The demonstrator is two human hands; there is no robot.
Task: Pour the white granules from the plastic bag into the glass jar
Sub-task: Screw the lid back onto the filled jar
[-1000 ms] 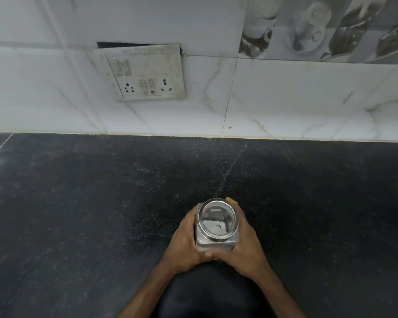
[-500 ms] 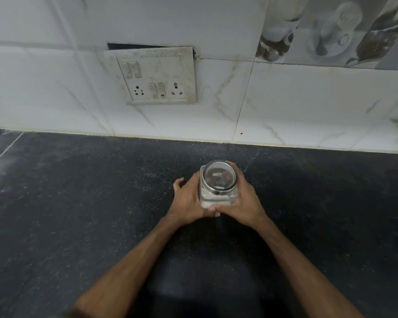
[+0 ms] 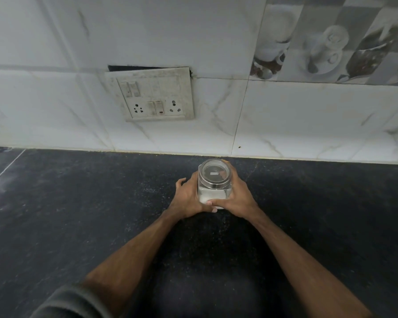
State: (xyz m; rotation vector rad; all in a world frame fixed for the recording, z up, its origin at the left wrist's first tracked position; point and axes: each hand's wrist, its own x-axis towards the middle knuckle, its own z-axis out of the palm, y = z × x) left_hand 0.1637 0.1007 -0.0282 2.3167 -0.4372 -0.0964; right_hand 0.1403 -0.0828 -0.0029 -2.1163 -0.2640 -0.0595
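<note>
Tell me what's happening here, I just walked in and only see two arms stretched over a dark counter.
A person holds a glass jar between both hands, the left hand on one side and the right hand on the other. The jar stands upright on the black counter, close to the tiled wall, with white granules in its bottom and its lid on. No plastic bag is in view.

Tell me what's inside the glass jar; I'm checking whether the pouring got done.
White granules fill the bottom part of the glass jar; the upper part looks empty. The left hand and right hand cover its lower sides, so the exact level is hidden.
</note>
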